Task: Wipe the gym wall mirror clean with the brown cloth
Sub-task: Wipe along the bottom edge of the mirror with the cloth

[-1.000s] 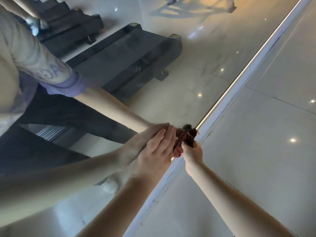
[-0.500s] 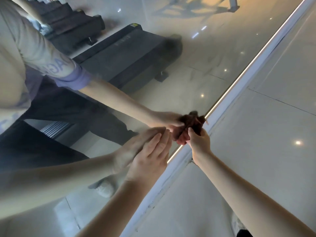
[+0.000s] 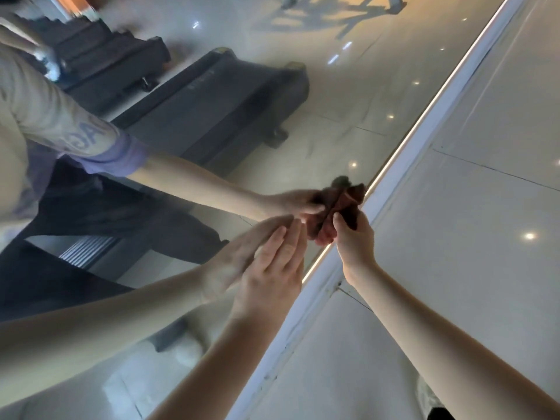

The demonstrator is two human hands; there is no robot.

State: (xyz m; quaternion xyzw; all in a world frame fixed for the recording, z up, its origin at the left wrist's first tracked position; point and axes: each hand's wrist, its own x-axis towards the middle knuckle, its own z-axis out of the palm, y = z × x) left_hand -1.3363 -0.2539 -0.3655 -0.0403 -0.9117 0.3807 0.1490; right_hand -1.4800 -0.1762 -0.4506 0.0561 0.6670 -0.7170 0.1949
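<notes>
The gym wall mirror point(image 3: 348, 95) filled the left of our view, reflecting a dark treadmill point(image 3: 218, 116) and our own arms. Glossy floor tiles point(image 3: 454, 268) spread to the right. A white frame strip point(image 3: 403, 177) with a thin lit line ran diagonally between them. Our left hand point(image 3: 272, 268) lay flat on the glass, fingers straight and together. Just beside it, our right hand point(image 3: 354, 241) gripped the bunched brown cloth point(image 3: 348, 198) against the mirror's lower edge, with open glass above.

My left hand point(image 3: 272, 268) lies flat on the mirror point(image 3: 333, 101), fingers point(image 3: 289, 247) straight. My right hand point(image 3: 354, 241) grips the bunched brown cloth point(image 3: 345, 207) against the glass, just beside the white frame point(image 3: 424, 131).
</notes>
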